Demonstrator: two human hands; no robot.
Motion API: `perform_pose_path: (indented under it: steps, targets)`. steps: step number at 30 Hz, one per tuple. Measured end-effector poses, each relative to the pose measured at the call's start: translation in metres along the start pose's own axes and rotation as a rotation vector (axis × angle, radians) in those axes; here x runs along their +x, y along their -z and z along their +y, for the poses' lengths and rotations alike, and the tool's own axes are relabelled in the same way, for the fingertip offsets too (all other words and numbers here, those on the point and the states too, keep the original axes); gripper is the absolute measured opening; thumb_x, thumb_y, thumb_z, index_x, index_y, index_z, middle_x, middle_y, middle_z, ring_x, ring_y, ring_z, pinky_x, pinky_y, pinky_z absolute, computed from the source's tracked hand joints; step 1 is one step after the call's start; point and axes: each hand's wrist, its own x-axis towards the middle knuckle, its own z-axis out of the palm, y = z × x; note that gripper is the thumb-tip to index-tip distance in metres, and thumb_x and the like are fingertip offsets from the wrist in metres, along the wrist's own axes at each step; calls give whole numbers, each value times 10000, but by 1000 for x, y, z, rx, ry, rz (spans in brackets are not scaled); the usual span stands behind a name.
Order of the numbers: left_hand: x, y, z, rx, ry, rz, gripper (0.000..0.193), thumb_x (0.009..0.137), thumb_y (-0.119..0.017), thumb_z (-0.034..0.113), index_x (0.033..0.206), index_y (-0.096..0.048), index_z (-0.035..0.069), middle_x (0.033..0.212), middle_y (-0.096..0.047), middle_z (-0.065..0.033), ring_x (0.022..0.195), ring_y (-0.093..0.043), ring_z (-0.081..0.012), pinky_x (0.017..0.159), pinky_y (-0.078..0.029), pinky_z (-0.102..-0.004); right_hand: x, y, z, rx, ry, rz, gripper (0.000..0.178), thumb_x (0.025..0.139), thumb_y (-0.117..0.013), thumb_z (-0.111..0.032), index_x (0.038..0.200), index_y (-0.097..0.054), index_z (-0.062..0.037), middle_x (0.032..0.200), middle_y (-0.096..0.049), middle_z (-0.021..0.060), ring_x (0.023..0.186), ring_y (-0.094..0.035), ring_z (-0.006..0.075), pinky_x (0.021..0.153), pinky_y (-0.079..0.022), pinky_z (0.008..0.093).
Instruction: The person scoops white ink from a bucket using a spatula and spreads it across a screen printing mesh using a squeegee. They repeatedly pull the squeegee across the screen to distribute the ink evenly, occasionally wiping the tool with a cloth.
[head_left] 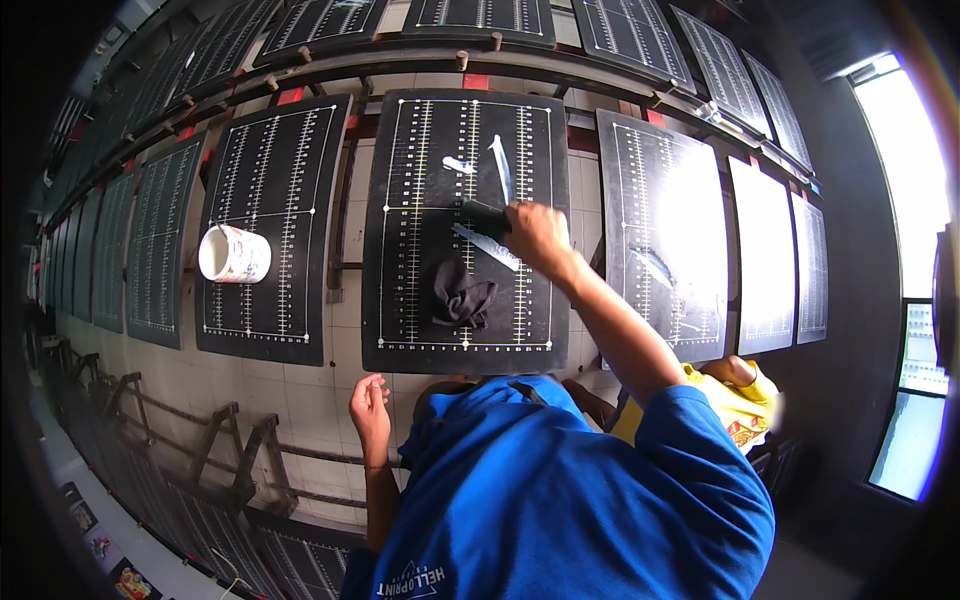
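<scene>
My right hand (540, 235) is closed on a dark flat scraper (484, 214), held low over a black board (410, 285) printed with white ruler scales. White paste is smeared on the board around it: a long streak (502, 168), a small blob (458, 164) and a broad patch (487, 246). Nearer to me, a crumpled dark cloth (463, 296) lies on the same board. My left hand (370, 402) hangs just off the board's near left corner, its fingers loosely bent and nothing in them.
A white tub (236, 254) with stained sides rests on the board to the left. More ruled boards stand in rows on dark metal frames, one of them glossy (665, 240) at the right. Someone in a yellow shirt (745, 405) is close by my right side.
</scene>
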Motion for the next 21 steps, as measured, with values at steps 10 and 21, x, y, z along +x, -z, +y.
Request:
perform_pose_path:
  steps: [10, 21]
  targets:
    - [18, -14, 23, -17, -64, -28, 222, 1044, -488, 149, 1109, -634, -5, 999, -667, -79, 799, -627, -117, 709, -501, -253, -22, -18, -6, -97, -46, -75, 376, 791, -671, -175, 1166, -688, -158, 1027, -681, 122, 956, -679, 300, 774, -578, 435]
    - [38, -25, 29, -28, -151, -129, 203, 1040, -505, 144, 1108, -646, 16, 999, -673, -65, 802, -628, -106, 705, -503, -239, -99, 71, 90, 439, -452, 140, 392, 741, -701, -299, 1046, -711, -54, 876, -713, 200, 875, -704, 346, 801, -534, 425]
